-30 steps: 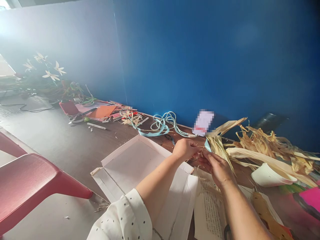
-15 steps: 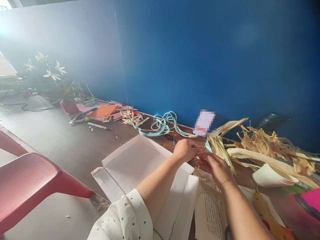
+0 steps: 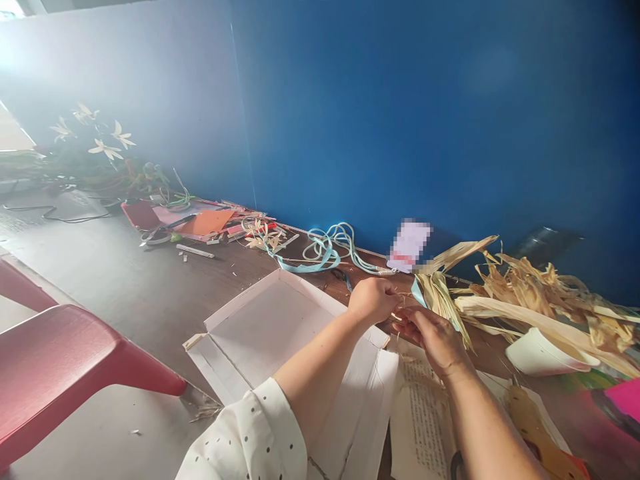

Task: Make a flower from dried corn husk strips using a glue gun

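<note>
- Left hand [image 3: 373, 299] and right hand [image 3: 437, 337] pinch a thin pale strand [image 3: 397, 316], mostly hidden — near the box's right corner.
- White cardboard box [image 3: 265, 327] lies open; left forearm [image 3: 320, 363] crosses over it.
- White cup [image 3: 533, 353] lies tipped by corn husks [image 3: 500, 310] — contents unclear.
- Bench [image 3: 150, 283] edge passes the red chair [image 3: 75, 353].

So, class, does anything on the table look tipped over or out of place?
Yes: the cup lies on its side by the husks, which is odd because cups usually stand upright. No spill shows.
</note>
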Action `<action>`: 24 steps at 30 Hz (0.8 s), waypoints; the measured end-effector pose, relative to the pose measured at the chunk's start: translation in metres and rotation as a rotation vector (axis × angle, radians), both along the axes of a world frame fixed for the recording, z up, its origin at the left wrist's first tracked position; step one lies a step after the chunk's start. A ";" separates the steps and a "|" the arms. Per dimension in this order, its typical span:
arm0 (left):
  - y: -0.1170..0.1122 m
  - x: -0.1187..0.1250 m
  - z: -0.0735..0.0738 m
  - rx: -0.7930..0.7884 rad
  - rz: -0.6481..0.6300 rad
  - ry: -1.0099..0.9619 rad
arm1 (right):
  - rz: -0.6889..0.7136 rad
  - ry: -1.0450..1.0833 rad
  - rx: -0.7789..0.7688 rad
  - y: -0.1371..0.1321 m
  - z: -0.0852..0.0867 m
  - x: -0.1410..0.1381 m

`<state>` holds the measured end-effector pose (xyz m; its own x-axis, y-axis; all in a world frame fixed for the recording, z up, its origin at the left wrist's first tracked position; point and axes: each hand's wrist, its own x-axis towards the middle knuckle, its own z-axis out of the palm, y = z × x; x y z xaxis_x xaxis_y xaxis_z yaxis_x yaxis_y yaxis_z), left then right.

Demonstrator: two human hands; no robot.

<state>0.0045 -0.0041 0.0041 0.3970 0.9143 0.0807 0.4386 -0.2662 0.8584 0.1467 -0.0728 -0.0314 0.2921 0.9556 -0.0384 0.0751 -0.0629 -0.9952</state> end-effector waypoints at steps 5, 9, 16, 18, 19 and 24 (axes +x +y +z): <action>-0.004 0.003 0.001 0.047 -0.004 0.051 | 0.008 -0.003 -0.005 0.000 -0.002 0.002; -0.006 0.005 0.000 0.092 0.033 0.042 | 0.002 0.013 -0.024 0.000 -0.003 0.005; -0.007 0.003 0.004 0.100 0.097 0.000 | -0.044 0.035 -0.014 0.001 -0.005 0.005; -0.007 0.002 0.004 0.098 0.102 0.000 | -0.069 0.026 -0.002 0.001 -0.005 0.004; -0.007 0.003 0.004 0.101 0.105 0.003 | -0.079 0.017 0.005 0.001 -0.004 0.003; -0.004 0.004 -0.002 0.129 0.121 0.061 | -0.099 -0.096 0.035 0.004 -0.006 0.006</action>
<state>0.0083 -0.0076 0.0017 0.2924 0.9392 0.1799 0.5239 -0.3147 0.7915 0.1529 -0.0684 -0.0378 0.3854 0.9224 0.0271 0.1652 -0.0401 -0.9854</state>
